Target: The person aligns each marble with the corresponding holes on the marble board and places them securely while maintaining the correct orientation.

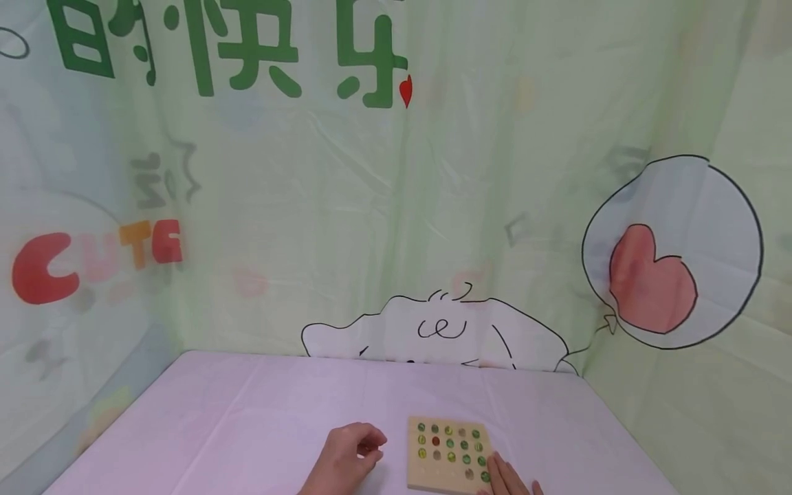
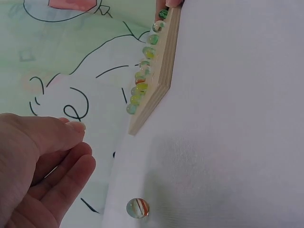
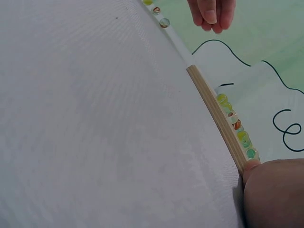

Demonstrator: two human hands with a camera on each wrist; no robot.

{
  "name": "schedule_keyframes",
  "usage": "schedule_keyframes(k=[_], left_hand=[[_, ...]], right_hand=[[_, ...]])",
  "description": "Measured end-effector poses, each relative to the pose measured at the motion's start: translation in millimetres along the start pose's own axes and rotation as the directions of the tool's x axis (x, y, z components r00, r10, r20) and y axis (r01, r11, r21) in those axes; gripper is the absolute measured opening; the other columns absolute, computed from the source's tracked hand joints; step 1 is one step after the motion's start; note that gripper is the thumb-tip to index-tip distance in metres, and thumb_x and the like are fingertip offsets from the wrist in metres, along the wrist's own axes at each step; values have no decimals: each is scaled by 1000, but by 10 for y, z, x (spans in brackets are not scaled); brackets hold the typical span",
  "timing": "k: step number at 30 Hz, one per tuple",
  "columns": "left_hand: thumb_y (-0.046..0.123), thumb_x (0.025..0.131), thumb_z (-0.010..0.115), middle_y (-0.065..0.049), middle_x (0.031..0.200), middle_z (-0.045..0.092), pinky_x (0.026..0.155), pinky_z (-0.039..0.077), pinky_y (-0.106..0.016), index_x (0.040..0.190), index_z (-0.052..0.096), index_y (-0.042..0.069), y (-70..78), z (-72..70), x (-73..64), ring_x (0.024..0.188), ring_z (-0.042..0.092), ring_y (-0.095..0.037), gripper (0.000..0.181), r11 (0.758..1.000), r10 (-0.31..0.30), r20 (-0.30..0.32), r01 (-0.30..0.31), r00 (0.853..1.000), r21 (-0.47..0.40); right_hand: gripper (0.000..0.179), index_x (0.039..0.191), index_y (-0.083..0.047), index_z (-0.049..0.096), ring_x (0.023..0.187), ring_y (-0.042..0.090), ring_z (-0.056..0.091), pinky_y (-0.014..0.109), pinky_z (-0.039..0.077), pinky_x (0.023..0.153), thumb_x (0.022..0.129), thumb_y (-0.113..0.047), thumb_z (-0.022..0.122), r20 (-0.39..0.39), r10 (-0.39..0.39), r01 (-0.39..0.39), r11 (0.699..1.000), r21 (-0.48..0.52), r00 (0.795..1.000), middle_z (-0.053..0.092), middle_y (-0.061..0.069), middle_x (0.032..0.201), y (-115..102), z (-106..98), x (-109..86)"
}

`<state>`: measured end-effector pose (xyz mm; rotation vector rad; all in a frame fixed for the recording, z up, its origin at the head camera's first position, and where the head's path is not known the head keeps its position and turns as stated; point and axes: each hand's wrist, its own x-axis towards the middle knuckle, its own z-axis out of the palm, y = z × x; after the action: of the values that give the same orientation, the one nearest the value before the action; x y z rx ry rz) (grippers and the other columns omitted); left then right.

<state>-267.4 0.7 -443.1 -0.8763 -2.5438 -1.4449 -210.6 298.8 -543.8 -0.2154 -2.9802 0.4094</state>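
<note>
Wooden board [image 1: 433, 474] flat on the table [image 1: 247, 426], just right of the left hand [image 1: 346, 459] — fingers loosely curled, nothing visibly grasped. Right hand [image 1: 510, 479] nearer, straight fingers touching the board's right edge. Outline nearly square: long axis impossible to tell, no pointed end. Marbles [image 1: 451, 456] in left-to-right rows, bare near-left corner towards left hand — 1 loose marble [image 2: 137, 208] nearby.

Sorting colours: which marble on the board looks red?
The marble second from left, second row from the back; the others look mostly green, yellow or pale.
</note>
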Motion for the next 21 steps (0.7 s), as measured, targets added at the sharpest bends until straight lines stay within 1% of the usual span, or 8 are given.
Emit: schedule_keyframes(k=[4,5,8,10,13,15,17,21], left_hand=[[0,83,73,-5,89,72,68,52,-19,95,71,5,-23,-24,-30,75,59,1,13,1000,-1,-7,1,1000,9],[0,83,73,-6,89,72,68,52,-19,95,71,5,-28,-30,-35,75,59,1,13,1000,-6,-7,6,1000,12],[1,83,73,-6,89,72,67,52,-19,95,71,5,-35,-53,-42,75,58,1,13,999,-32,-5,32,999,14],[1,83,73,-5,90,72,68,52,-19,96,72,6,-38,-69,-46,75,58,1,13,999,-47,-11,47,999,12],[1,83,73,-5,89,72,68,52,-20,95,72,5,-63,-94,-56,74,58,1,12,999,-43,-20,43,999,18],[1,83,72,-5,87,71,67,52,-19,94,72,5,-90,-107,-71,74,57,2,12,999,-24,-21,25,999,36],[0,83,73,-4,85,71,66,51,-20,93,71,4,-128,-114,-86,73,57,2,11,998,11,-20,-9,1000,63],[-1,81,74,-3,82,70,65,50,-20,90,71,4,-186,-125,-112,72,57,1,11,988,82,-23,-78,996,130]], right_hand=[[86,152,-10,37,143,33,38,72,14,112,95,-73,25,-24,-3,3,1000,-3,1000,40,5,157,105,139,65],[85,151,-10,39,142,33,39,72,15,112,95,-73,30,-36,0,0,1000,16,999,42,5,156,106,136,69],[83,152,-8,38,143,36,38,73,15,111,97,-70,30,-12,3,-3,1000,14,1000,40,8,157,77,86,51],[80,150,-8,40,142,35,39,72,17,111,97,-67,35,-20,12,-11,999,34,1000,42,8,156,32,26,21],[78,149,-5,42,140,36,41,72,19,111,99,-64,36,-37,-1,2,1000,25,999,44,10,154,-45,-66,-36],[78,148,-5,44,140,34,42,70,19,111,98,-64,40,-43,5,-3,999,48,999,45,8,153,-76,-116,-62],[81,149,-4,41,140,37,41,72,18,111,98,-67,33,-24,-4,5,1000,28,1000,44,10,154,-84,-140,-80],[80,150,-6,40,141,36,40,72,18,111,98,-66,33,-4,10,-10,1000,16,1000,43,10,155,-51,-103,-58]])
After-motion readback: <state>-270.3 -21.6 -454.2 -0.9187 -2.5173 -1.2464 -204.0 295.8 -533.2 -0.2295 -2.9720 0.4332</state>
